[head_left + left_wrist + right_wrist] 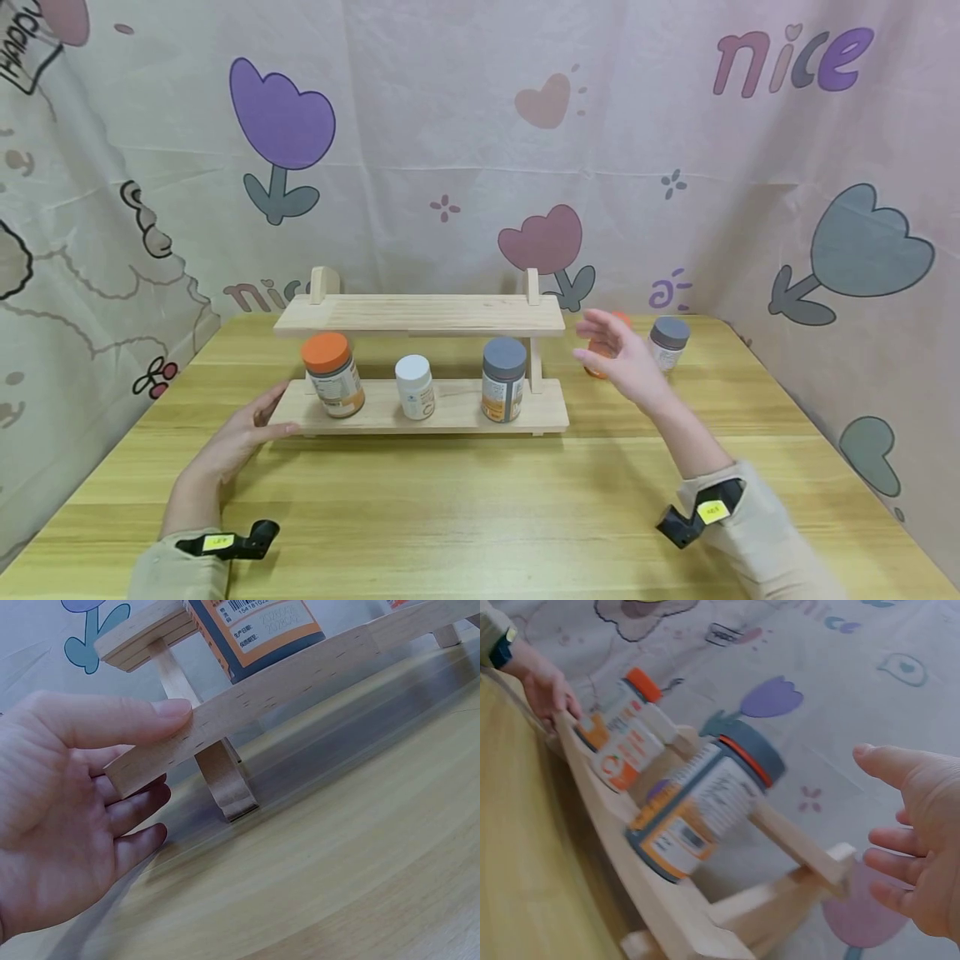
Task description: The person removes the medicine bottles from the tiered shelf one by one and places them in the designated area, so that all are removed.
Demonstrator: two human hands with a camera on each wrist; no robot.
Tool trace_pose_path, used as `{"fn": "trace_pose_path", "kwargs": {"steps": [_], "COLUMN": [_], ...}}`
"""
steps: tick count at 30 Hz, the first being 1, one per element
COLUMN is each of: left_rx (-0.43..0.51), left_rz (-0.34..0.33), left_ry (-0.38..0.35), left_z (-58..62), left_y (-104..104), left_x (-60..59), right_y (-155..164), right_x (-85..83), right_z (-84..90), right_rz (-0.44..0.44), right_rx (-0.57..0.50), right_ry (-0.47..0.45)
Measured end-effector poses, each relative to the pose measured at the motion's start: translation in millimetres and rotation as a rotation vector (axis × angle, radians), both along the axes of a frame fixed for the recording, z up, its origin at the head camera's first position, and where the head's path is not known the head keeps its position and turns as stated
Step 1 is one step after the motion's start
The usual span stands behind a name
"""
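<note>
I braced the rack (420,408) with my left hand (240,433), thumb pressed on its end, while my right hand (618,354), fingers apart, neared the orange jar (600,367) just right of it, best gripped squarely.

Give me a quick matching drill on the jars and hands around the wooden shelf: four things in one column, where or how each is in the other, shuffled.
1. orange-lidded jar
2. white bottle
3. left hand
4. right hand

A. open in the air, right of the shelf
B. middle of the lower board
C. touches the lower board's left end
D. left end of the lower board

Pairs: 1-D, 2-B, 3-C, 4-A
</note>
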State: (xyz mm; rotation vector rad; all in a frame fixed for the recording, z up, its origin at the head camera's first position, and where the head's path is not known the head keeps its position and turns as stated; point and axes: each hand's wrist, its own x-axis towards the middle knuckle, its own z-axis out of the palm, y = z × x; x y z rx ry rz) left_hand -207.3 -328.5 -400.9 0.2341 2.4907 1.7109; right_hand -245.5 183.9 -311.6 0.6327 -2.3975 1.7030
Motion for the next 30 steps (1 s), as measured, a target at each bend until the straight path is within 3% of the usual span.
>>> {"fn": "trace_pose_path", "kwargs": {"steps": [12, 23, 30], "left_rx": [-0.008, -0.014, -0.016], "left_rz": [-0.002, 0.004, 0.002], "left_ry": [0.005, -0.009, -0.007], "left_z": [-0.1, 1.2, 0.2], "left_y": [-1.8, 0.6, -1.0], "left_x": [-0.9, -0.3, 0.1], "right_y": [-40.7, -64.6, -75.3], "right_x": [-3.5, -2.5, -3.1], "right_z": [-15.4, -26.0, -32.0], "right_rz": [0.153, 0.188, 0.123], "right_rx": [0.093, 0.044, 0.053], "right_ry": [0.001, -0.026, -0.059]}}
